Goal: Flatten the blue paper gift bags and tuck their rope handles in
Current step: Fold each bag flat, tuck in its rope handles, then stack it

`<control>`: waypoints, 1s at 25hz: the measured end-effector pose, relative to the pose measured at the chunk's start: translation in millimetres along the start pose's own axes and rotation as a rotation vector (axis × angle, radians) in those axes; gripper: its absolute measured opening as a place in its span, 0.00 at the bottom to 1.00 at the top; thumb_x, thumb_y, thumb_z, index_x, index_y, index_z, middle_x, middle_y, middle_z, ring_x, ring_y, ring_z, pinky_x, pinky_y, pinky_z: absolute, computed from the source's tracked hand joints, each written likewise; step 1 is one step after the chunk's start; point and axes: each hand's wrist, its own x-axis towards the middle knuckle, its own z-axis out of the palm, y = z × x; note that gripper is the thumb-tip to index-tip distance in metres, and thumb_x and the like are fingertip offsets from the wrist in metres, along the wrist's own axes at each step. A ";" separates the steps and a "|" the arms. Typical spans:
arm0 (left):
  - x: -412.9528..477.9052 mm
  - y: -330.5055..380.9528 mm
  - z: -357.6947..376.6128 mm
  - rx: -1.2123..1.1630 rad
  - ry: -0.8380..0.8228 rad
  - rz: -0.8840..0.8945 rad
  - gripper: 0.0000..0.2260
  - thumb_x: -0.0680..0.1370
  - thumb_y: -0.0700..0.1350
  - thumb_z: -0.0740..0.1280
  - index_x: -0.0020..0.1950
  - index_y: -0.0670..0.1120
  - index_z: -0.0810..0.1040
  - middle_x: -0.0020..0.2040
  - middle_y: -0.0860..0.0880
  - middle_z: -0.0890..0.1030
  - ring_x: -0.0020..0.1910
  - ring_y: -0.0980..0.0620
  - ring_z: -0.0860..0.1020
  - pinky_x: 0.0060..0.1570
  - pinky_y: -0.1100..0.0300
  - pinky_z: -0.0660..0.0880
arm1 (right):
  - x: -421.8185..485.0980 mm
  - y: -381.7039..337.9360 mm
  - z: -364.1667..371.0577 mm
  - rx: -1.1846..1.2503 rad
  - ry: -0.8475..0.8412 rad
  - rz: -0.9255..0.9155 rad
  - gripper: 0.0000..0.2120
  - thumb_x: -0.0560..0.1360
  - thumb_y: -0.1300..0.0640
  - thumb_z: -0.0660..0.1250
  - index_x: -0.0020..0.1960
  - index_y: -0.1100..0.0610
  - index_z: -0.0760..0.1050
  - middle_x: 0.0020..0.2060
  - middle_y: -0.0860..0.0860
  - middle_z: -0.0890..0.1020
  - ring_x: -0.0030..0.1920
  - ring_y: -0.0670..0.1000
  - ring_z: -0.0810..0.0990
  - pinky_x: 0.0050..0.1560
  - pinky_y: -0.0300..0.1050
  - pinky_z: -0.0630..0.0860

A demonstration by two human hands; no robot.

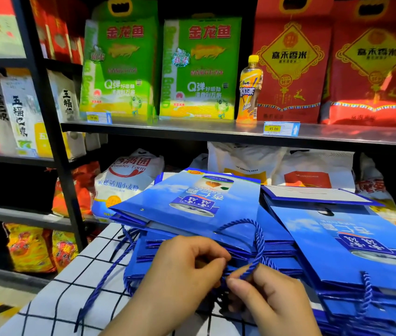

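Note:
A flattened blue paper gift bag [192, 202] lies on top of a stack of similar blue bags [216, 255]. Its blue rope handle [257, 241] loops out of the near edge. My right hand [269, 297] pinches the end of that rope between thumb and forefinger. My left hand [180, 275] is curled right beside it, fingertips closed on the same rope at the stack's near edge. A second pile of blue bags [352, 243] lies to the right, with a rope handle [367, 289] hanging over its front.
The bags rest on a white cloth with a black grid [80, 272]. Loose rope handles [109, 267] trail left across it. Behind stand shelves with green rice bags [199, 66], red rice bags [291, 61], a yellow-capped drink bottle [249, 90] and flour sacks [124, 180].

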 end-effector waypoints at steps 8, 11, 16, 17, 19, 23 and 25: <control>-5.2 -8.6 -2.3 0.422 -0.256 0.237 0.15 0.69 0.51 0.65 0.54 0.64 0.74 0.39 0.62 0.78 0.44 0.67 0.76 0.45 0.74 0.68 | 9.1 -47.1 -27.0 0.421 0.276 -0.039 0.24 0.57 0.34 0.70 0.30 0.56 0.73 0.24 0.59 0.78 0.23 0.57 0.76 0.24 0.34 0.71; -8.6 0.5 2.4 0.034 -0.231 0.018 0.10 0.75 0.38 0.64 0.47 0.52 0.82 0.36 0.58 0.82 0.33 0.63 0.78 0.37 0.70 0.73 | 24.4 -57.0 -37.3 0.389 0.260 -0.014 0.17 0.64 0.48 0.67 0.28 0.61 0.69 0.21 0.57 0.74 0.22 0.57 0.72 0.22 0.35 0.68; -6.6 22.4 0.2 -0.321 -0.404 -0.114 0.12 0.69 0.49 0.69 0.49 0.45 0.80 0.45 0.46 0.84 0.30 0.54 0.78 0.26 0.66 0.71 | 51.5 -57.7 -28.5 0.386 0.187 0.101 0.14 0.74 0.62 0.65 0.31 0.62 0.66 0.17 0.52 0.71 0.17 0.49 0.69 0.17 0.38 0.68; -3.5 27.1 0.5 -0.286 -0.348 -0.114 0.06 0.72 0.46 0.70 0.45 0.45 0.80 0.42 0.47 0.84 0.29 0.55 0.78 0.26 0.67 0.70 | 59.0 -60.4 -27.5 0.371 0.171 0.102 0.15 0.74 0.61 0.65 0.30 0.61 0.67 0.17 0.52 0.72 0.17 0.49 0.70 0.17 0.38 0.69; 7.0 34.8 -2.5 -0.213 -0.215 -0.101 0.06 0.75 0.40 0.68 0.38 0.42 0.76 0.33 0.49 0.83 0.25 0.57 0.76 0.24 0.68 0.70 | 74.3 -64.8 -24.9 0.320 0.123 0.090 0.13 0.75 0.58 0.64 0.32 0.60 0.68 0.20 0.52 0.74 0.18 0.48 0.72 0.18 0.39 0.69; 36.7 42.3 -31.5 -0.178 -0.032 -0.049 0.08 0.76 0.40 0.66 0.37 0.42 0.77 0.30 0.49 0.82 0.24 0.57 0.76 0.23 0.68 0.72 | 94.7 -62.8 -23.1 0.069 -0.194 0.189 0.14 0.76 0.49 0.61 0.41 0.59 0.74 0.29 0.53 0.78 0.23 0.49 0.74 0.22 0.39 0.68; 49.7 41.3 -42.6 -0.212 0.009 -0.047 0.07 0.76 0.40 0.66 0.38 0.42 0.77 0.30 0.48 0.82 0.24 0.57 0.78 0.23 0.67 0.72 | 94.4 -60.4 -22.4 -0.014 -0.426 0.237 0.10 0.75 0.51 0.63 0.42 0.58 0.76 0.33 0.52 0.79 0.25 0.48 0.75 0.23 0.39 0.69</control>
